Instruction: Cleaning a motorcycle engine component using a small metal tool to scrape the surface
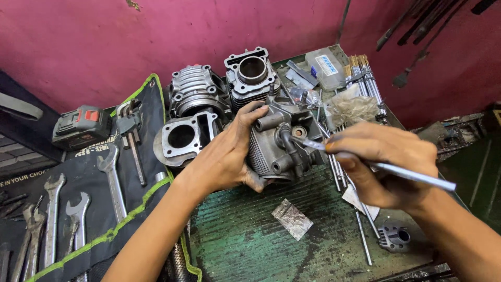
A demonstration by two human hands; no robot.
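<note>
Your left hand (229, 154) is wrapped tight around the grey cylinder head (279, 143), holding it tilted above the green bench (245, 230). Your right hand (383, 167) pinches a thin metal rod (412, 175), its tip touching the head's port, with engine cylinders (219, 99) just behind.

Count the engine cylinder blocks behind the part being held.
3. One finned cylinder block back left, one with an open bore back centre, one lying bore-forward beside the left hand. More may hide behind the held cylinder head.
</note>
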